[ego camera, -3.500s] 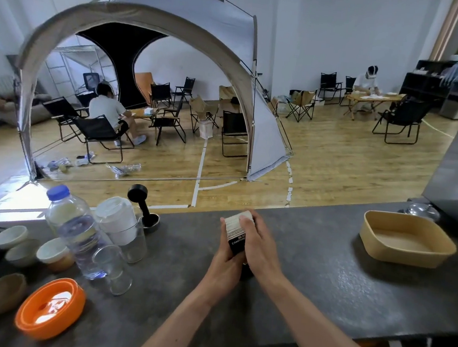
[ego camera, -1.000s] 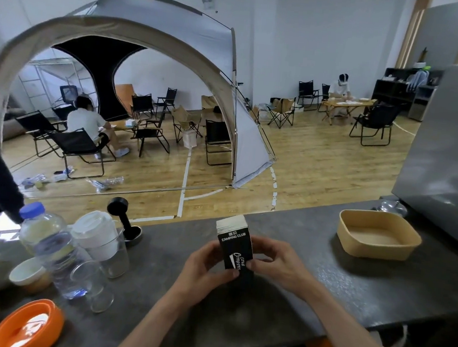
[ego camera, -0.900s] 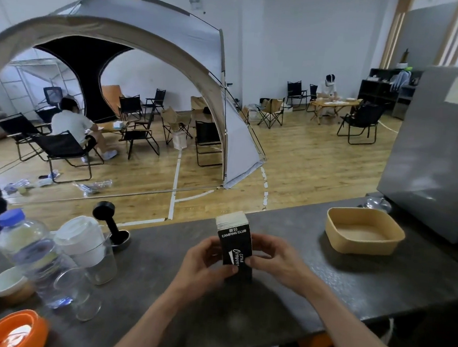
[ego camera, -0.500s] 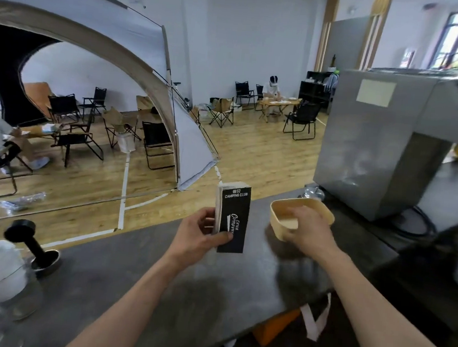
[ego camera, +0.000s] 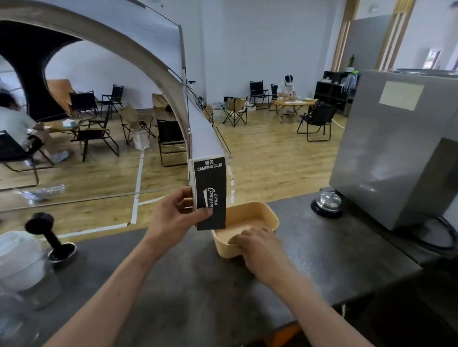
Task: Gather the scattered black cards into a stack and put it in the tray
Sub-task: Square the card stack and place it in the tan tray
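My left hand (ego camera: pixel 175 218) grips a stack of black cards (ego camera: pixel 210 191) printed "CAMPING CLUB", held upright above the left end of the tan tray (ego camera: pixel 267 218). The stack's lower corner hangs just over the tray's near-left rim. My right hand (ego camera: pixel 260 246) rests on the tray's near edge, fingers curled over the rim and holding it. The tray stands on the dark grey counter (ego camera: pixel 326 253) and its inside looks bare.
A silver service bell (ego camera: pixel 327 202) sits right of the tray, before a large grey metal machine (ego camera: pixel 407 150) with a black cable. A black tamper (ego camera: pixel 50 236) and lidded glass jars (ego camera: pixel 12 265) stand at the left. Beyond the counter are a tent, chairs and seated people.
My right hand let go of the stack and took hold of the tray's rim, drawing the tray nearer. My left hand alone carried the stack over it. The camera turned right.
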